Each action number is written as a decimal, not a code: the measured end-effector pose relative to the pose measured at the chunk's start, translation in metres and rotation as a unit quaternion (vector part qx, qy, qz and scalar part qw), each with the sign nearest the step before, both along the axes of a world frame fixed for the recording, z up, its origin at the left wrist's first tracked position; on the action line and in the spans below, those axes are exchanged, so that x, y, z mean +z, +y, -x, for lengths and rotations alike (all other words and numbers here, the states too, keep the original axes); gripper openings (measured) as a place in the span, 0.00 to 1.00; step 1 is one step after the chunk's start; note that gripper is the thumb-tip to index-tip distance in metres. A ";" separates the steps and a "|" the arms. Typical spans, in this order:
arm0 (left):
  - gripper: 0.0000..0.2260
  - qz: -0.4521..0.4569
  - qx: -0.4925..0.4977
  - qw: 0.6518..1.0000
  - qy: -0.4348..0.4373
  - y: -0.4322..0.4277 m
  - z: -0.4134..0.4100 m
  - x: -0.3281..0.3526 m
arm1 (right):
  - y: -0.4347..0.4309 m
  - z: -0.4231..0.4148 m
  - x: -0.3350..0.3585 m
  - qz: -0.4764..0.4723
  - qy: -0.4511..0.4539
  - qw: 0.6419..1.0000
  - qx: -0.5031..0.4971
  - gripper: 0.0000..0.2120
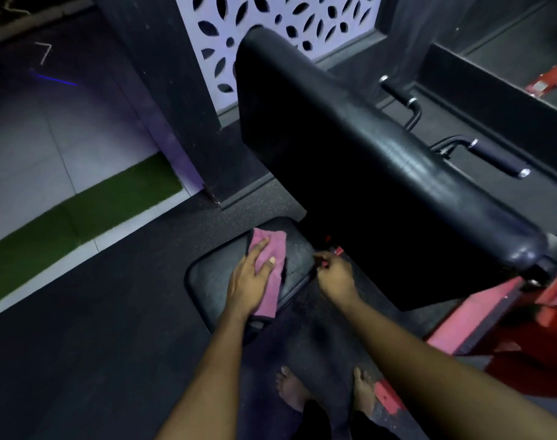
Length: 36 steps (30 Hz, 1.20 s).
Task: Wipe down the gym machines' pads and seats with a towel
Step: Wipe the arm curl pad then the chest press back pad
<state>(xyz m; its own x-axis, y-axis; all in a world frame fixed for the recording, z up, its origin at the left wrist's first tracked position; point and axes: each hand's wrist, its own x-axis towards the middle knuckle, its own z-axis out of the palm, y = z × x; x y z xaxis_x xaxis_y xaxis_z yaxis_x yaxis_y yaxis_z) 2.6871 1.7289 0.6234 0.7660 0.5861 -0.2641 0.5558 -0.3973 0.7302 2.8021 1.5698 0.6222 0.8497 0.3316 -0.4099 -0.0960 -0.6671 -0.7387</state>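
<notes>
A pink towel (275,249) lies on the low black seat pad (217,274) of a red-framed machine. My left hand (250,276) presses flat on the towel with straight fingers. My right hand (334,274) is at the seat's right edge, fingers curled round a small red part (337,251) under the big black back pad (350,147). The back pad slopes up and away above the seat and hides what lies behind it.
Red frame beams (480,315) run along the floor at right. Two black handles (493,157) stick out behind the back pad. Dark rubber floor (96,344) spreads left, edged by a green strip (80,211). My bare feet (290,389) stand below the seat.
</notes>
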 end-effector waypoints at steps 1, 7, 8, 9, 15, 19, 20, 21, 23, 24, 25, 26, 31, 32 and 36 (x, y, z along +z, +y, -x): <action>0.21 0.015 0.029 0.999 -0.016 -0.005 -0.003 0.012 | -0.001 -0.005 0.013 -0.002 -0.016 1.000 0.012 0.23; 0.22 0.021 0.122 0.979 -0.162 -0.046 -0.034 0.077 | -0.015 -0.028 0.110 -0.077 -0.159 0.983 0.056 0.21; 0.22 0.018 0.138 0.974 -0.178 -0.055 -0.042 0.086 | -0.021 -0.031 0.127 -0.089 -0.186 0.977 0.055 0.22; 0.22 0.020 0.156 0.968 -0.194 -0.067 -0.051 0.096 | -0.030 -0.035 0.146 -0.101 -0.216 0.970 0.054 0.22; 0.22 0.039 0.217 0.917 -0.332 -0.152 -0.101 0.155 | -0.099 -0.066 0.239 -0.128 -0.393 0.911 0.004 0.15; 0.22 0.015 0.192 0.923 -0.332 -0.210 -0.130 0.186 | -0.162 -0.109 0.227 -0.034 -0.349 0.936 -0.036 0.14; 0.22 -0.002 0.196 0.933 -0.301 -0.221 -0.134 0.190 | -0.175 -0.115 0.215 -0.016 -0.315 0.948 -0.032 0.15; 0.22 -0.017 0.201 0.943 -0.266 -0.231 -0.136 0.196 | -0.189 -0.119 0.205 -0.014 -0.286 0.958 -0.028 0.14; 0.22 -0.053 0.185 0.956 -0.223 -0.239 -0.138 0.199 | -0.205 -0.122 0.188 -0.042 -0.257 0.965 -0.025 0.13; 0.22 -0.071 0.167 0.959 -0.219 -0.246 -0.136 0.200 | -0.215 -0.124 0.185 -0.069 -0.249 0.966 -0.028 0.13; 0.21 -0.086 0.144 0.961 -0.219 -0.249 -0.134 0.198 | -0.219 -0.126 0.182 -0.095 -0.239 0.966 -0.036 0.13; 0.21 -0.101 0.122 0.962 -0.224 -0.254 -0.130 0.195 | -0.221 -0.129 0.181 -0.115 -0.230 0.965 -0.045 0.13; 0.22 -0.119 0.163 0.945 -0.257 -0.264 -0.131 0.181 | -0.224 -0.127 0.167 -0.154 -0.280 0.947 -0.037 0.13; 0.22 -0.109 0.200 0.939 -0.256 -0.264 -0.134 0.179 | -0.223 -0.126 0.165 -0.165 -0.289 0.942 -0.045 0.13; 0.21 -0.076 0.278 0.917 -0.275 -0.285 -0.128 0.164 | -0.219 -0.122 0.159 -0.188 -0.305 0.931 -0.069 0.13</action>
